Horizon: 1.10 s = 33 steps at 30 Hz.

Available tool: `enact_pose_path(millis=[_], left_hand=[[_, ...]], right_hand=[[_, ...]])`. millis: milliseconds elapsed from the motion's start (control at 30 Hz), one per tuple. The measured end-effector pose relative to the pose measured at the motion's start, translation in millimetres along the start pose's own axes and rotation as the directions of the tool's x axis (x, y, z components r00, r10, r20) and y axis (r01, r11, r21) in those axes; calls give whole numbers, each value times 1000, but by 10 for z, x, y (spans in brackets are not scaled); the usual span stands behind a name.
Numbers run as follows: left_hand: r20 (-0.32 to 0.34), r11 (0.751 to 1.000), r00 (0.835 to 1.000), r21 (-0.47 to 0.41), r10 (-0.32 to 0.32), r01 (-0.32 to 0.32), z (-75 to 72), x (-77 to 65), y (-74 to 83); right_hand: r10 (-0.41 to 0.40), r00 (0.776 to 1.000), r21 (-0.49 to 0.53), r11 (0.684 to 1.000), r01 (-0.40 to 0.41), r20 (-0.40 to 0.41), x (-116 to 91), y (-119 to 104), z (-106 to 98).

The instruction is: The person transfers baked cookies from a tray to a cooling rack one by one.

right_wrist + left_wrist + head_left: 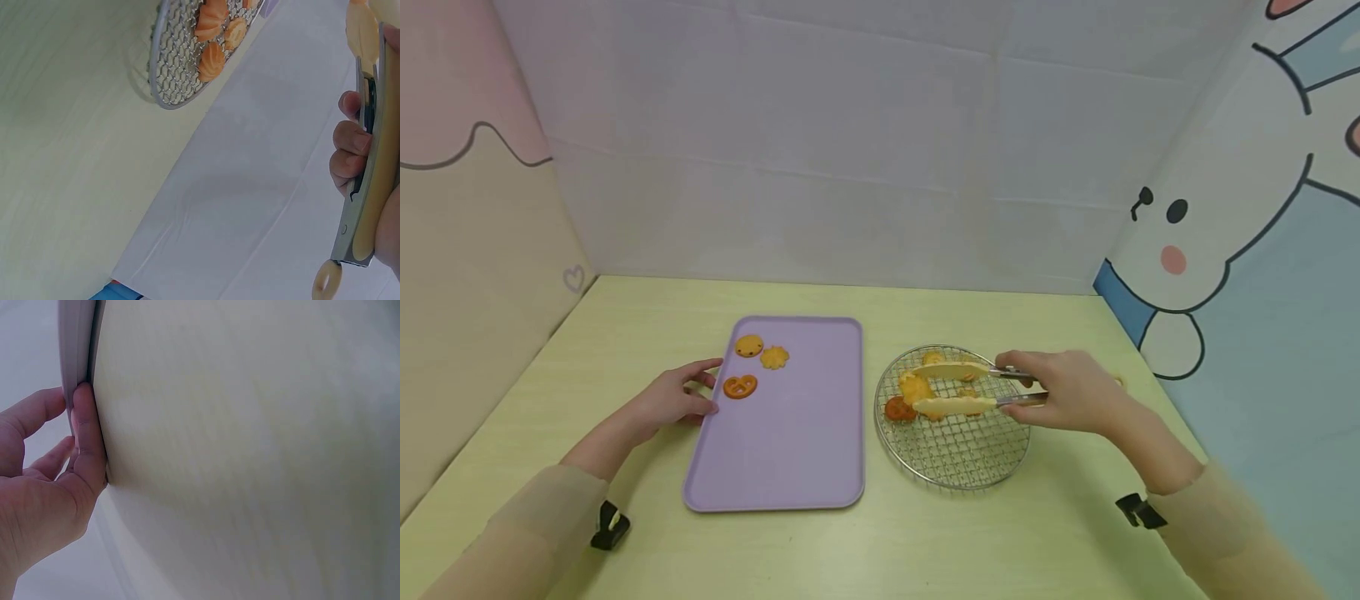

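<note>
Cream-tipped tongs (955, 406) partly hide golden, ridged cookies (914, 388) on a round wire rack (962, 462); whether they clasp one is unclear, and the right wrist view crops their ends. The right hand (1071, 390) grasps them; the left hand (672, 397) pinches the lilac tray (797, 450) by its edge.

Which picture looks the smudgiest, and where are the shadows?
Left wrist view: smudgiest, the table looking soft and smeary; head view: a soft shadow lies on the table by the right sleeve; right wrist view: the wire rack looks clearer, with a faint shadow beside its rim.
</note>
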<state>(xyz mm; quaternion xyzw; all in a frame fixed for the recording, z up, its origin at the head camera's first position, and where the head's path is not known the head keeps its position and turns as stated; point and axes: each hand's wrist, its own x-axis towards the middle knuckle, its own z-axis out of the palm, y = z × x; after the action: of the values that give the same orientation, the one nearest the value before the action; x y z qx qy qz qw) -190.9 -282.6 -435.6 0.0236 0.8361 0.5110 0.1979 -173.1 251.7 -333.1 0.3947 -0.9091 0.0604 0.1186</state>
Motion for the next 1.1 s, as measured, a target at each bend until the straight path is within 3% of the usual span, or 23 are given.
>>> enact_pose_path(millis=[433,1100], left_hand=[[3,1000,1000,0,2,-2,0,1,14],[-1,1000,1000,-10,4,-4,6,-13,19]], right_hand=[[-38,997,75,997,33,61,-196,-13,268],[-4,983,101,995,-14,181,-195,6,518]])
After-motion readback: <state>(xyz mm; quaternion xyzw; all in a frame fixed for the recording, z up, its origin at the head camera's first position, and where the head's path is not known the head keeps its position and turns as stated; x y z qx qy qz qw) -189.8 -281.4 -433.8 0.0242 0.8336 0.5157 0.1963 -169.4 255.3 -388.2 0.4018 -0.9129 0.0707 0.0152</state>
